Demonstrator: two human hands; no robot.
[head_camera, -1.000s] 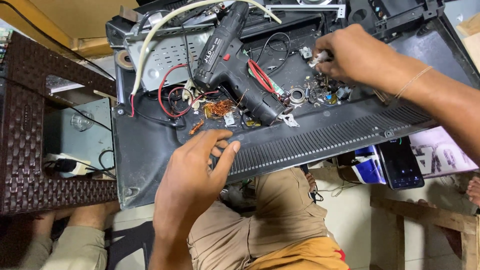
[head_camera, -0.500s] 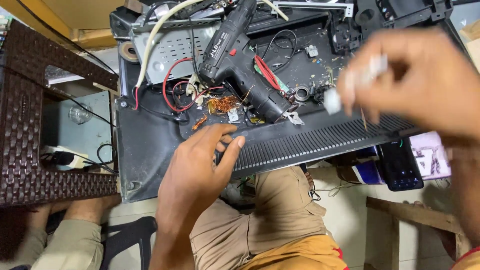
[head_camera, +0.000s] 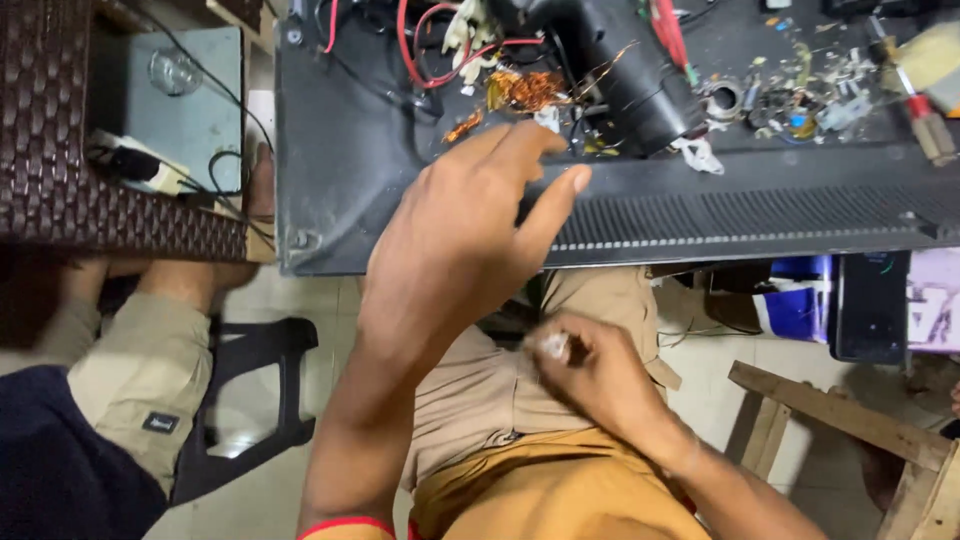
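My left hand rests with fingers spread on the near edge of a large black plastic casing lying open-side up across my lap. My right hand is down at my lap, fingers closed around a small pale object, too blurred to identify. Inside the casing lie a black power drill, red wires, a clump of copper wire and several small loose parts. A ribbed vent strip runs along the casing's near edge.
A dark woven stool stands at left over a grey box with a plug and cables. Another person's legs are at lower left. A dark phone and wooden frame lie at right on the floor.
My right hand has come away from the parts inside the casing and dropped to my lap, carrying a small pale object. The view has tilted down. My left hand stayed on the casing edge.
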